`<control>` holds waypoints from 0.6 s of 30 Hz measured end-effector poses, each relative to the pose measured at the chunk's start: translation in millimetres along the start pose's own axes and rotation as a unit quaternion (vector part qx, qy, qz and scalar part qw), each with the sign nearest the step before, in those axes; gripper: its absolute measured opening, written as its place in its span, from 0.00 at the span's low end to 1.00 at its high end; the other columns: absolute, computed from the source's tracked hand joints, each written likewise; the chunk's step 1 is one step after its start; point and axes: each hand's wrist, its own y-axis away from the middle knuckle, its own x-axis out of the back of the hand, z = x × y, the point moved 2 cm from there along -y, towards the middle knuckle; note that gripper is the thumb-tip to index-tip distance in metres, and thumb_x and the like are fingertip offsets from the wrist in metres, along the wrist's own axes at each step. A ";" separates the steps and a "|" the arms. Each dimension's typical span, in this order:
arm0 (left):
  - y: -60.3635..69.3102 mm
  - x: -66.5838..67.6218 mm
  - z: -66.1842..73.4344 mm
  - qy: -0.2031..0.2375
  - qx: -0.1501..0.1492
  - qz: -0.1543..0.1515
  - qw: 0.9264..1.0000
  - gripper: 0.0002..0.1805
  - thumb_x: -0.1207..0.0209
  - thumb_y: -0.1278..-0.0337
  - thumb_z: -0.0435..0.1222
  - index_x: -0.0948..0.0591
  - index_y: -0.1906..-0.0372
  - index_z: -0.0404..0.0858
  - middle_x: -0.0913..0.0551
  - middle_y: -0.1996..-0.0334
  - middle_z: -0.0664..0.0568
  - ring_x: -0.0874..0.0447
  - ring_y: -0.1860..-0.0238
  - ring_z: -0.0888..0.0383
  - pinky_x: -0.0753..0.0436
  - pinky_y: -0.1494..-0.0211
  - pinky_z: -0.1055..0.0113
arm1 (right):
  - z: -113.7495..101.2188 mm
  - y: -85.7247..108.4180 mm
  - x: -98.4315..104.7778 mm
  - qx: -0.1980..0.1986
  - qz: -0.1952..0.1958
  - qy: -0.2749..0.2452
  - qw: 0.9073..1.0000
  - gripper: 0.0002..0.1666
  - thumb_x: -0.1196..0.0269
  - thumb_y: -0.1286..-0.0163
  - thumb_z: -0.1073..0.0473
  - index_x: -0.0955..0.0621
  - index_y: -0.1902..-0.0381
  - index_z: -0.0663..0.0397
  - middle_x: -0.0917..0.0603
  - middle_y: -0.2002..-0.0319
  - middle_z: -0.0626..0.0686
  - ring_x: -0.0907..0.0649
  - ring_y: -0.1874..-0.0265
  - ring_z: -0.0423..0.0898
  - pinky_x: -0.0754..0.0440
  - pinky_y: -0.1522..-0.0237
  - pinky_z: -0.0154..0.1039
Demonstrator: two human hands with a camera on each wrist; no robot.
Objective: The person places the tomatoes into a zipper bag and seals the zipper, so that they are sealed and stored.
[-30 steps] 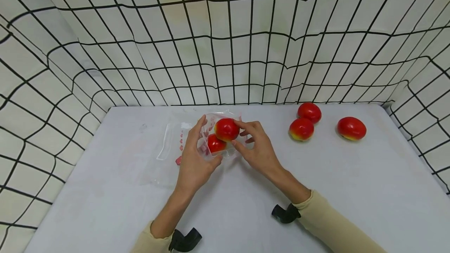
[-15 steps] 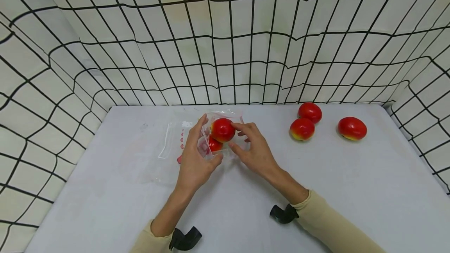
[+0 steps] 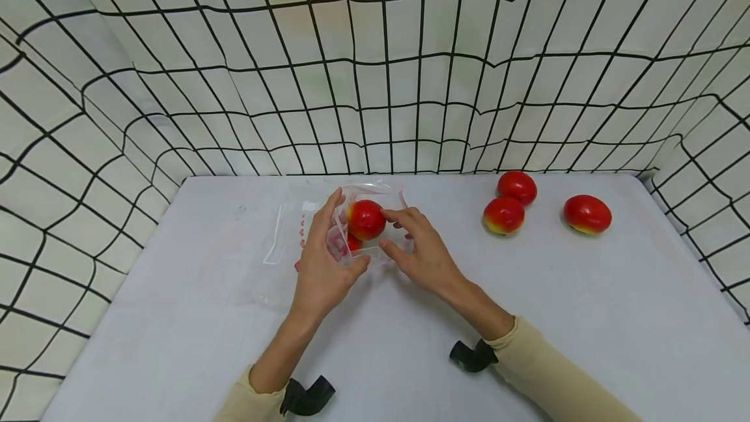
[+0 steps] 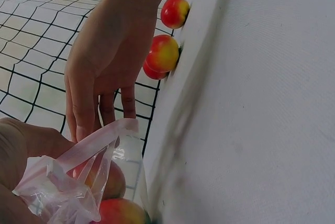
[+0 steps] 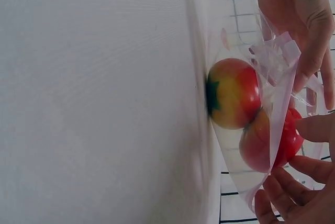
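My left hand (image 3: pixel 325 272) grips a clear plastic bag (image 5: pixel 230 153) with a pinkish edge, the film bunched by its fingers in the left wrist view. One tomato (image 5: pixel 233 93), red and yellow with a green star-shaped calyx, lies inside. A second tomato (image 3: pixel 366 219) is at the bag's mouth and partly covers the first in the head view. My right hand (image 3: pixel 424 249) holds this second tomato from the right with curled fingers; their tips (image 5: pixel 309 167) touch its side in the right wrist view.
Three more tomatoes lie on the white table (image 3: pixel 527 292): a touching pair, with the front tomato (image 3: pixel 503 215) nearer me, and a separate tomato (image 3: pixel 587 214) farther right. Flat clear plastic (image 3: pixel 275 259) with red print lies left of my hands. Black netting (image 3: pixel 398 83) surrounds the table.
The tomato at my right fingertips has moved left and slightly down into the bag's mouth, covering more of the other. My right hand follows slightly left; my left hand stays nearly in place.
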 end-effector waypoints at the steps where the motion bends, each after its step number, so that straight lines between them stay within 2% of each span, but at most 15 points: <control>1: -0.1 0.3 0.4 0.000 0.000 0.000 1.000 0.63 0.21 0.61 0.28 0.41 0.18 0.57 0.32 0.23 0.53 0.36 0.21 0.49 0.21 0.30 0.40 | -0.1 0.0 0.3 0.000 -0.001 0.001 1.000 0.34 0.29 0.32 0.58 0.23 0.29 0.48 0.19 0.38 0.59 0.20 0.39 0.53 0.15 0.40 0.53; 7: -0.6 1.4 1.2 0.002 -0.006 0.005 1.000 0.62 0.21 0.61 0.28 0.40 0.18 0.54 0.31 0.23 0.52 0.36 0.21 0.47 0.23 0.29 0.38 | 0.2 -0.4 1.5 -0.001 -0.011 0.005 1.000 0.31 0.30 0.30 0.56 0.21 0.30 0.49 0.19 0.39 0.59 0.20 0.40 0.55 0.14 0.41 0.52; 18: 0.0 0.3 1.3 -0.005 0.011 -0.003 1.000 0.62 0.22 0.59 0.29 0.41 0.18 0.60 0.32 0.22 0.53 0.38 0.20 0.50 0.19 0.32 0.43 | 5.2 1.1 14.5 -0.013 0.009 -0.002 1.000 0.30 0.29 0.32 0.57 0.20 0.33 0.49 0.19 0.40 0.56 0.19 0.42 0.55 0.12 0.43 0.52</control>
